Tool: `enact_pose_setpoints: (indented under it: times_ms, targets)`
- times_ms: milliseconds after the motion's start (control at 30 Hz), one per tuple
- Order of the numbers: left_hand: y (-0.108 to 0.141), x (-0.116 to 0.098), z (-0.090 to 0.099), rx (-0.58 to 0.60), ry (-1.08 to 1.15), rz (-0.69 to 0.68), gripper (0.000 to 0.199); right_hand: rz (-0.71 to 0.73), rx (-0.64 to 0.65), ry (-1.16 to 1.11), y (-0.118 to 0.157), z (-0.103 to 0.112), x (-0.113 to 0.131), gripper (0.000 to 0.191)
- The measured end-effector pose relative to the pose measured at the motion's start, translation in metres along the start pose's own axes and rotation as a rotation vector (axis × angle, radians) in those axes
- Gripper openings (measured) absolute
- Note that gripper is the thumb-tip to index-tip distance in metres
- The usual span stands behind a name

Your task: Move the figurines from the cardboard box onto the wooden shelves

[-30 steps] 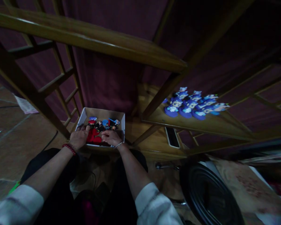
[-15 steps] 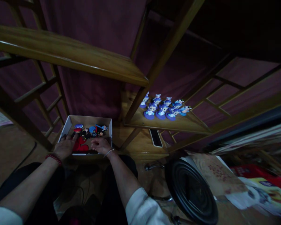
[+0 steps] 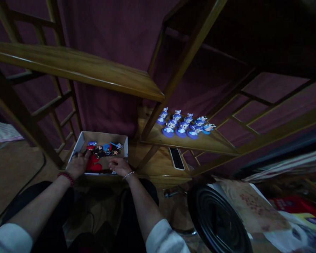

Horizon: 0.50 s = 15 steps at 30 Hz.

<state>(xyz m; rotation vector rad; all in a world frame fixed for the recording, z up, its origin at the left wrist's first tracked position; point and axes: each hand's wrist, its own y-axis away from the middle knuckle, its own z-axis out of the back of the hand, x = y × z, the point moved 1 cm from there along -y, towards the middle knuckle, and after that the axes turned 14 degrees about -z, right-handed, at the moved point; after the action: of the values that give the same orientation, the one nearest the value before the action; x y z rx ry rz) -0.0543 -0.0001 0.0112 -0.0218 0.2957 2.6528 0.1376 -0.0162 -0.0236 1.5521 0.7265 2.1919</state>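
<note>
A shallow cardboard box (image 3: 125, 147) sits on the low wooden shelf in front of me. Several small colourful figurines (image 3: 104, 150) lie along its back half, and a flat red piece (image 3: 94, 165) rests near its front. My left hand (image 3: 78, 165) reaches over the box's left side with its fingers stretched out, the tips by the red piece and the nearest figurines. Inside the front right part is my right hand (image 3: 119, 166), its fingers curled together. Whether they hold anything is hidden.
Several purple-based figurines (image 3: 181, 127) stand in rows on the raised shelf to the right. Below them lies a phone (image 3: 177, 159). A wooden shelf board (image 3: 76, 68) crosses above the box. A round black stool (image 3: 218, 218) and bags (image 3: 287, 225) are at lower right.
The whole view has shifted slightly. My right hand stays curled in the box, a little nearer its right wall; my left hand remains at the left side.
</note>
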Motion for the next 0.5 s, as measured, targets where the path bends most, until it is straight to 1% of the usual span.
enact_pose_setpoints:
  times_ms: [100, 167, 233, 333, 500]
  targets:
    - [0.003, -0.005, 0.007, 0.003, -0.036, -0.003, 0.057, 0.010, 0.014, -0.052, -0.004, -0.003, 0.002, 0.014]
    - [0.004, -0.006, 0.009, -0.020, -0.031, 0.007, 0.055, 0.021, 0.040, -0.082, -0.008, -0.006, 0.003, 0.015]
    - [0.004, -0.006, 0.009, -0.034, -0.006, 0.033, 0.055, 0.031, 0.062, -0.079, -0.012, -0.008, 0.003, 0.014]
    - [0.003, -0.004, 0.010, -0.057, 0.020, 0.051, 0.053, 0.056, 0.056, -0.051, -0.016, -0.010, 0.002, 0.016]
    - [0.003, 0.002, 0.013, -0.131, 0.021, 0.036, 0.038, 0.075, 0.046, -0.037, -0.018, -0.011, 0.002, 0.015]
